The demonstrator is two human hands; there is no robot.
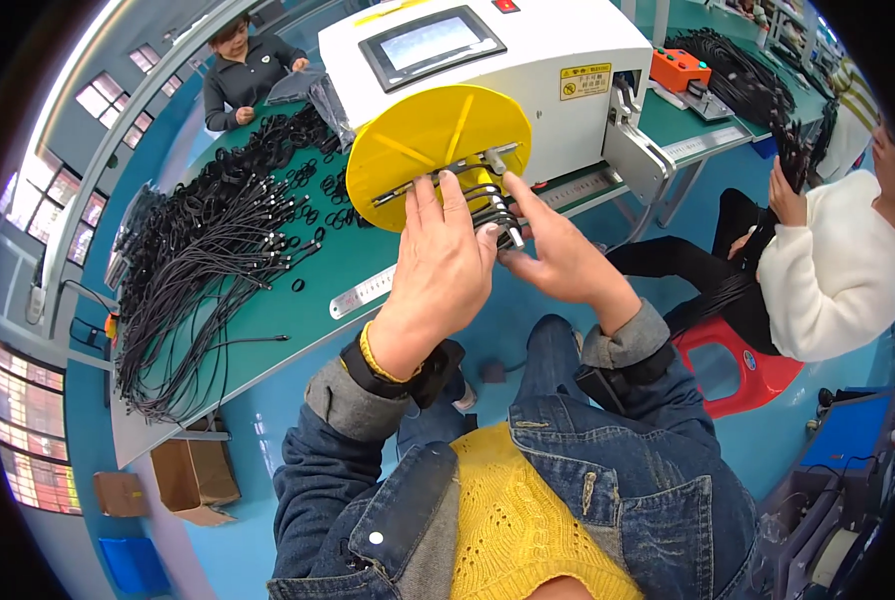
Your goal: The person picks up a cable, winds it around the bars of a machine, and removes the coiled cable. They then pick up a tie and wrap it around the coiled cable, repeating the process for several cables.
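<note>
A coil of black cable [488,205] sits round the metal pegs at the front of a yellow disc [398,140] on a white winding machine. My left hand [443,255] is against the coil's left side, fingers stretched up over the disc and thumb closing on the cable. From the right, my right hand [563,250] grips the coil between thumb and fingers; part of this hold is hidden. A metal peg end [513,236] sticks out between my hands.
Bundled black cables [208,240] cover the green table [268,345] at left, beside a steel ruler [363,292]. A co-worker [253,75] sits across the table; another [833,265] sits at right on a red stool [733,370]. Cardboard boxes [193,475] stand on the floor.
</note>
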